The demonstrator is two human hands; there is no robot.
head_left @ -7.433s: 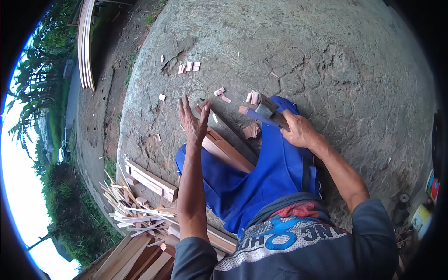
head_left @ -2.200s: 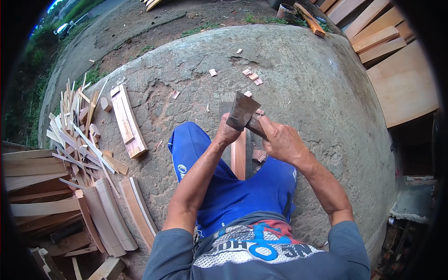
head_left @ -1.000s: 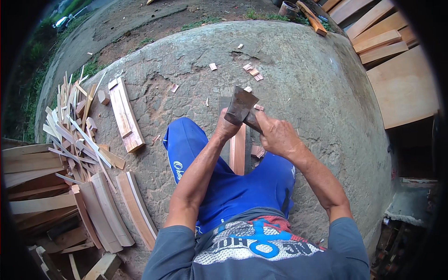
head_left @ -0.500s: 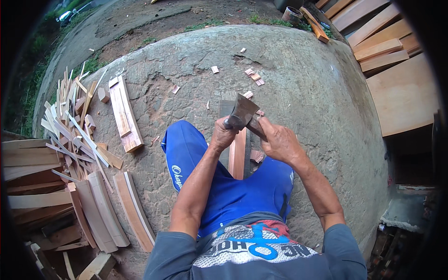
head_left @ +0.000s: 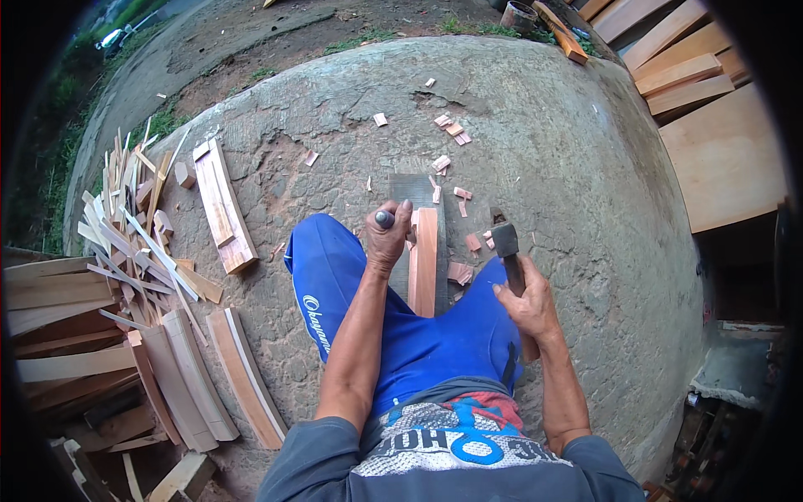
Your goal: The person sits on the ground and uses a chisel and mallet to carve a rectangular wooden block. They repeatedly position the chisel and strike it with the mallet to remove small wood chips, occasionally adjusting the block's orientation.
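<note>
My left hand (head_left: 386,243) is closed around a chisel (head_left: 384,219), its round dark end showing above my fingers; the blade is hidden. The hand is beside a pinkish wooden piece (head_left: 425,276) lying on a grey board (head_left: 406,184) between my legs. My right hand (head_left: 531,309) grips a dark-headed axe (head_left: 506,238) by its handle, over my right thigh. Small pink wood chips (head_left: 473,243) lie on and beside the board.
At the left are a slotted wooden piece (head_left: 222,209), offcuts (head_left: 146,234) and stacked boards (head_left: 58,297). Planks and panels (head_left: 719,151) stand at the right. A bucket (head_left: 517,21) and a timber (head_left: 565,38) lie beyond the concrete slab (head_left: 602,209).
The axe has moved from above my left hand down to the right with my right hand. My left hand has shifted slightly left, and more loose chips show on the board and beside it.
</note>
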